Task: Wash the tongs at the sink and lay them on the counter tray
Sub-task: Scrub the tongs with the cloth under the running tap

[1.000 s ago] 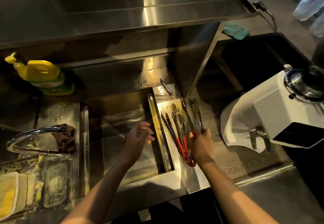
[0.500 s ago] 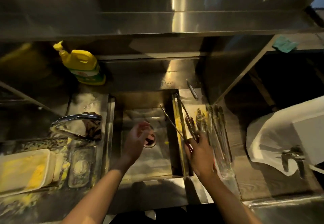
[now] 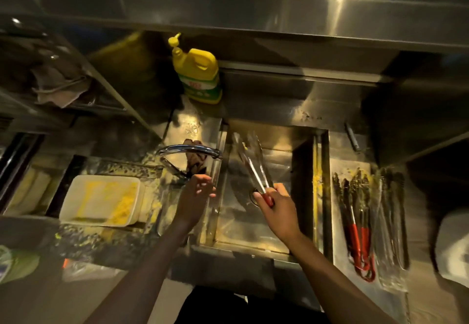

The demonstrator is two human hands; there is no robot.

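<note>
Both bare forearms reach forward. The left hand [image 3: 196, 191] hangs with fingers loosely spread, holding nothing. The right hand [image 3: 275, 205] curls its fingers [image 3: 260, 197] round red-handled steel tongs [image 3: 250, 161] that jut beyond them.

Stainless steel counter [image 3: 299, 110], with a sunken sink basin [image 3: 256, 224] at centre; a yellow detergent bottle [image 3: 196, 75] stood upright on the back ledge, left of the basin; a curved chrome tap [image 3: 187, 150] rose beside the basin's left rim, a dark rag [image 3: 195, 158] bunched behind it. Left of the tap lay a white rectangular container [image 3: 101, 200] smeared yellow, with yellow residue spattered around it; right of the basin, a counter tray [image 3: 352, 169] bore several tongs [image 3: 360, 222] laid lengthwise, some red-handled; a small dark tool [image 3: 352, 136] lay near the back wall.
</note>
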